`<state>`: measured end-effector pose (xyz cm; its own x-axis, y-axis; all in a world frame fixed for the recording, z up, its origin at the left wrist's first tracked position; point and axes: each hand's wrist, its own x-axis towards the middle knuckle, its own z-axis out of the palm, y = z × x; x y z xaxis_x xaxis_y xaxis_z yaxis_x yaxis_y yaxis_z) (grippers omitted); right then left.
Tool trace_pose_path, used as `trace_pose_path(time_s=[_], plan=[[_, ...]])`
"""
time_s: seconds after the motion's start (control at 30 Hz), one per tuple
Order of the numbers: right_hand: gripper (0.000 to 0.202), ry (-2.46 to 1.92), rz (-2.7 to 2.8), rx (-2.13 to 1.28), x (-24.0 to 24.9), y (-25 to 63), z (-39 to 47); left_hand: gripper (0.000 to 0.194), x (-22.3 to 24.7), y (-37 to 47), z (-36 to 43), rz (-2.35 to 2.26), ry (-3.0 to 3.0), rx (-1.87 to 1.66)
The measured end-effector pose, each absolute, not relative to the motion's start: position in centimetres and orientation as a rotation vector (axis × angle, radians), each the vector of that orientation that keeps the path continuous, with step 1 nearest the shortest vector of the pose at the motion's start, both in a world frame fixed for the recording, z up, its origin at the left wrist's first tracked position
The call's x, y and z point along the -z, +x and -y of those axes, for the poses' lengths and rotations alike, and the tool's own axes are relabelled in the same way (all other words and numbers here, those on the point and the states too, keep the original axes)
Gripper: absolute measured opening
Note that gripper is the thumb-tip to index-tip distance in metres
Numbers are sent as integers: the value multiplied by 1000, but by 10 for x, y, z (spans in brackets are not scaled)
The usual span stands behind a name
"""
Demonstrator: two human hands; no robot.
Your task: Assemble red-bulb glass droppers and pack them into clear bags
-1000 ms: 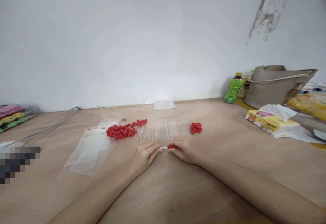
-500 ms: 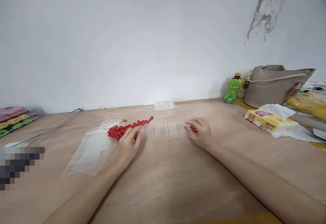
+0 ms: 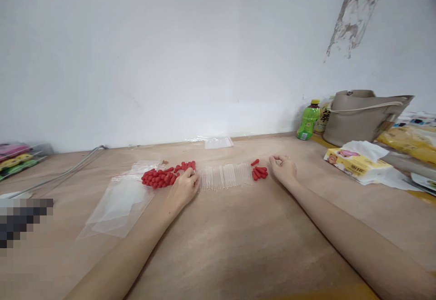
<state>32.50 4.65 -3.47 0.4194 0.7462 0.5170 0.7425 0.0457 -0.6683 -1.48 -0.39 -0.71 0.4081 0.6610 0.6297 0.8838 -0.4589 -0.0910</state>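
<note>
My left hand [image 3: 188, 184] is closed at the left end of a row of thin clear sticks [image 3: 226, 176]; what its fingertips pinch is hidden. Just left of it lies a pile of red drop-shaped pieces [image 3: 157, 178], and a short line of red pieces [image 3: 188, 165] sits above its knuckles. Past the row's right end is a small group of red pieces [image 3: 260, 172], with a single red piece [image 3: 255, 162] behind it. My right hand [image 3: 285, 169] rests to the right of this group, apart from it, its fingers curled in toward the thumb; I cannot make out anything between them.
Clear plastic bags [image 3: 116, 204] lie flat at left, partly under the red pile. A small clear bag [image 3: 218, 143] is near the wall. At right stand a tissue pack [image 3: 357, 163], a green bottle [image 3: 308, 120] and a grey bag [image 3: 361, 118]. A cable [image 3: 64, 175] crosses the left.
My right hand has drawn away to the right from the sticks, uncovering the small red group. A red-tipped piece that stuck up by my left hand now no longer shows there. The left fingers have curled.
</note>
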Motion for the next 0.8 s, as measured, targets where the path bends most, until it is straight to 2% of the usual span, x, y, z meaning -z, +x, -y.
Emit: trace_pose_path(time_s=[0.3,0.5,0.63,0.8], plan=[[31,-1681,1403,3,37,322,-44,27,12,-15,9,1349,-2319,696],[33,-1632,1567,-216,35,325,-56,19,1,-7,12,1474,-2165,860],[26,-1535,1787,-387,22,327,-75,17,-7,5,7,1649,-2080,776],[23,-1473,1978,-504,7,324,-95,24,-8,24,-7,1891,-2014,677]])
